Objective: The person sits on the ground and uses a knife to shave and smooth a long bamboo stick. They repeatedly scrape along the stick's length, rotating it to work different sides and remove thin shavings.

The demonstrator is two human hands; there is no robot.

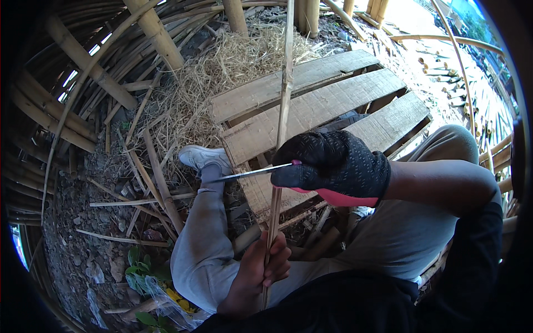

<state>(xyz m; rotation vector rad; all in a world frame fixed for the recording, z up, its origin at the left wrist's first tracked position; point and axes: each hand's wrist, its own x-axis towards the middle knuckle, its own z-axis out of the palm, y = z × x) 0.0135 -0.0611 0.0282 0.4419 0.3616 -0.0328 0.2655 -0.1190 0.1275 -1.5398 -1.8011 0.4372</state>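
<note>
My bare left hand (260,265) is closed round the lower part of a long, thin bamboo strip (286,83), just above my lap. The strip stands nearly upright in the picture and runs past the top edge. My right hand (338,165), in a black glove with pink at the cuff, is closed on a knife, whose handle the fingers hide. Out to the left points the narrow knife blade (241,174), crossing close by the strip. The gloved fingers overlap the strip at this crossing; whether they also pinch it cannot be made out.
A low wooden slatted platform (316,114) stands in front of me, with straw (222,72) behind it. Bamboo poles (155,33) rise at the far left. Loose bamboo pieces (158,177) lie by my left shoe (204,158). Clear plastic (166,297) lies at lower left.
</note>
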